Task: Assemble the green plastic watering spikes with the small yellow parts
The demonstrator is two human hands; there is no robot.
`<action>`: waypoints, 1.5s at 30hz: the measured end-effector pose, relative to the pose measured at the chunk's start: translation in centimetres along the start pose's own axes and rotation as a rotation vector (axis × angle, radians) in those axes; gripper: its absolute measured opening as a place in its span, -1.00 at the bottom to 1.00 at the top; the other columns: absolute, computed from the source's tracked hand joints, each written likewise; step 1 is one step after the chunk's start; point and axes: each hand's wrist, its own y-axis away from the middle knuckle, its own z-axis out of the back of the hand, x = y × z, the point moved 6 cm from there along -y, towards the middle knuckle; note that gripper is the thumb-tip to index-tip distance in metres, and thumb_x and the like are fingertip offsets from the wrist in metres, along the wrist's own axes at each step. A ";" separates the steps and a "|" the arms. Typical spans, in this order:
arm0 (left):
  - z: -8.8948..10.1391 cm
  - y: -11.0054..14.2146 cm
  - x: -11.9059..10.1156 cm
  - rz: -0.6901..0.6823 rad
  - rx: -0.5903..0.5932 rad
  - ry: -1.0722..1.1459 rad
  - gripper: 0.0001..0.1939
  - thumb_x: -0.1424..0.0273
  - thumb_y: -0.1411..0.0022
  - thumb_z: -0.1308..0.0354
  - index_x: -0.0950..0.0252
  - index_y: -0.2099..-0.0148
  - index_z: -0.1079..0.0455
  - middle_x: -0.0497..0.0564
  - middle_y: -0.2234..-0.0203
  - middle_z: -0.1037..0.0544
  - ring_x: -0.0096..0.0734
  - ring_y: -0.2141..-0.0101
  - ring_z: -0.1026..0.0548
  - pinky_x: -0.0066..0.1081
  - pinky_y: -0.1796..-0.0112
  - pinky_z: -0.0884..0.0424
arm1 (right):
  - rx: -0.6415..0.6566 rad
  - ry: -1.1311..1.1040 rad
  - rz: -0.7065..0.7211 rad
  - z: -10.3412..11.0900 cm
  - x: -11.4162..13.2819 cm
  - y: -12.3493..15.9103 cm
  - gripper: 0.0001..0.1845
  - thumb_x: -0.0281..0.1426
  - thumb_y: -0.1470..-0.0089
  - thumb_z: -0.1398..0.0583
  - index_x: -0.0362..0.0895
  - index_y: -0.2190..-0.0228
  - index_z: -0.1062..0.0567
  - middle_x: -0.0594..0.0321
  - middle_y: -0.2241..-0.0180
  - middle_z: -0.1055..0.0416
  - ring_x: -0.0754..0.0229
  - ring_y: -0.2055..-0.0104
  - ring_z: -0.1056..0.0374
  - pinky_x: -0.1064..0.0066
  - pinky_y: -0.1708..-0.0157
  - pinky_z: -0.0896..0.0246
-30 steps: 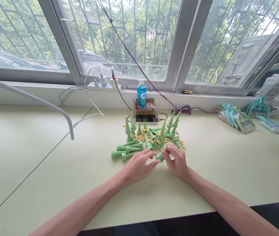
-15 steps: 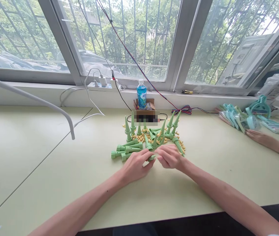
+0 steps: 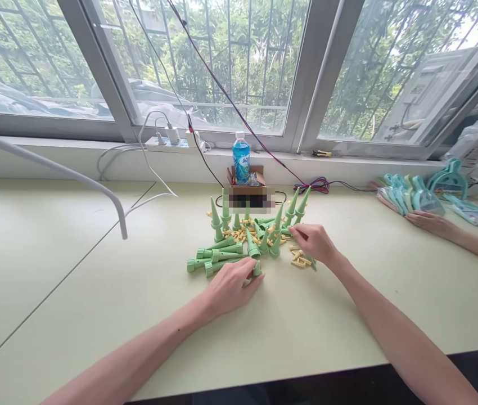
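Note:
My left hand (image 3: 231, 284) is closed around a green plastic spike (image 3: 257, 268), with only its tip end showing past my fingers. My right hand (image 3: 317, 242) is over the right side of the pile, thumb and fingers pinched together; whatever is between them is too small or hidden. Beneath and beside it lie small yellow plastic pegs (image 3: 299, 260) and a partly covered green spike. Several green cone-tipped spikes (image 3: 280, 216) stand upright among the pegs. To the left, more green spikes (image 3: 227, 256) lie on their sides with ribbed caps.
Behind the pile, a blue drink bottle (image 3: 241, 160) stands in a small cardboard box (image 3: 260, 175). Cables (image 3: 317, 184) coil near the sill. A white tube (image 3: 95, 180) juts in from the left. At right, another person's hand (image 3: 431, 223) touches pastel plastic items (image 3: 411, 194).
My right hand has moved away from my left hand, right and farther forward to the pile's right side. My left hand stays nearly in place, still holding its green spike.

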 end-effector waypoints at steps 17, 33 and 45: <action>0.2 -0.2 0.3 0.073 -0.034 0.050 -0.84 0.36 -0.38 0.00 0.26 0.28 -0.28 -0.07 0.45 -0.46 -0.46 0.52 -0.36 -0.45 0.44 -0.26 | 0.304 0.118 -0.089 -1.1 0.3 0.1 -0.79 -0.38 -0.26 -0.12 -0.10 0.26 -0.57 0.20 0.41 -0.52 0.17 0.41 -0.38 0.43 0.39 -0.12; 0.1 -0.4 0.0 0.062 -0.026 0.035 -0.83 0.36 -0.37 -0.01 0.24 0.33 -0.21 -0.10 0.49 -0.39 -0.44 0.51 -0.33 -0.44 0.45 -0.21 | 0.322 0.088 -0.011 -2.0 0.8 0.1 -0.84 -0.41 -0.22 -0.22 -0.09 0.30 -0.64 0.20 0.41 -0.56 0.19 0.42 -0.40 0.44 0.43 -0.10; 0.3 -0.5 -0.1 0.047 -0.028 0.026 -0.82 0.36 -0.37 0.00 0.24 0.34 -0.20 -0.10 0.50 -0.37 -0.45 0.52 -0.31 -0.44 0.45 -0.20 | 0.356 0.100 0.015 -2.3 1.1 0.2 -0.88 -0.43 -0.20 -0.23 -0.08 0.34 -0.60 0.27 0.48 -0.48 0.23 0.46 -0.34 0.46 0.46 -0.04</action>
